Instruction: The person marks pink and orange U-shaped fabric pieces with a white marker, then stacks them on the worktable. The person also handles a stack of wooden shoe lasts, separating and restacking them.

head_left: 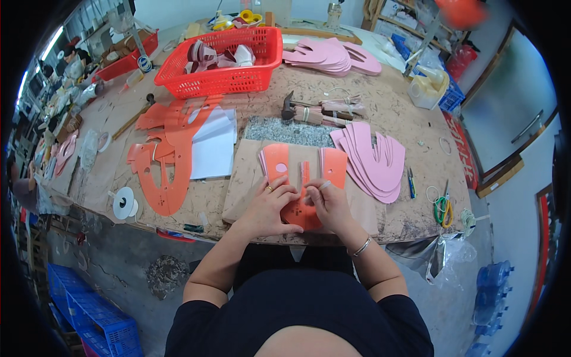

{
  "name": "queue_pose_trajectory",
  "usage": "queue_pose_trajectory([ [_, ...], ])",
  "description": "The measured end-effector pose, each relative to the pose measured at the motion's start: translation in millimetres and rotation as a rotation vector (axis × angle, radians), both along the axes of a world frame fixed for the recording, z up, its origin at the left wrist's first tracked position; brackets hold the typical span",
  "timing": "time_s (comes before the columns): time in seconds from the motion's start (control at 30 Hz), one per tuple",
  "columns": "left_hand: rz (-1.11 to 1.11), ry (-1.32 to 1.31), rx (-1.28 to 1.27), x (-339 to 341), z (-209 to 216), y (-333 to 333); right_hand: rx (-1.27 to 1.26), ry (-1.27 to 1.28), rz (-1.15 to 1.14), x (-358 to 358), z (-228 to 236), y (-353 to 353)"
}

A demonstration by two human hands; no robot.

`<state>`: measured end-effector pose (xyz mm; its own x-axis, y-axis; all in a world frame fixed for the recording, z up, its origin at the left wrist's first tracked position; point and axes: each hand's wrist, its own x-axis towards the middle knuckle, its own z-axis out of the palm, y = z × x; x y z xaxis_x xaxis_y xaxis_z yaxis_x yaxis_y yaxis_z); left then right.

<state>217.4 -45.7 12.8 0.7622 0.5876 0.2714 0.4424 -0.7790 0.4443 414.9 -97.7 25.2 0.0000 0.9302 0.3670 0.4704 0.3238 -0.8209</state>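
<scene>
An orange U-shaped template (303, 218) lies over pink sheet pieces on a brown board in front of me. Pink edges show beside its upper left arm. My left hand (266, 206) rests on the left side of the template, thumb and fingers apart, with a ring on one finger. On the right side, my right hand (331, 205) is closed in a pinch over the template. Something pale shows at its fingers, too small to name. A bracelet (363, 246) circles my right wrist.
Pink cut pieces (375, 163) fan out to the right, near scissors (443, 211). More orange templates (169, 184) lie on white paper (214, 146) at left, beside a white spool (125, 203). Behind stand a hammer (288, 106) and a red basket (220, 83).
</scene>
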Motion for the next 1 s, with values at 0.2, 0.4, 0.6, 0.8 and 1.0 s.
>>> queue_pose_trajectory([
  [0.2, -0.006, -0.004, 0.014, 0.4, -0.3, -0.2, 0.096, -0.055, -0.081, 1.5, 1.4, 1.2],
  [0.4, -0.007, 0.000, 0.007, 0.4, -1.5, 0.2, 0.099, -0.113, -0.074, 2.4, 3.8, -1.8],
  [0.6, -0.009, 0.014, 0.014, -0.1, -2.3, 0.7, -0.007, 0.067, -0.279, 56.3, 3.8, 25.0],
  [0.8, -0.016, 0.001, 0.022, -0.3, -4.7, 1.3, -0.018, 0.047, -0.212, 63.8, 11.6, 43.6],
  [1.0, 0.002, 0.011, 0.051, 0.5, -3.1, -2.4, 0.010, -0.084, -0.186, 60.2, 7.3, 49.7],
])
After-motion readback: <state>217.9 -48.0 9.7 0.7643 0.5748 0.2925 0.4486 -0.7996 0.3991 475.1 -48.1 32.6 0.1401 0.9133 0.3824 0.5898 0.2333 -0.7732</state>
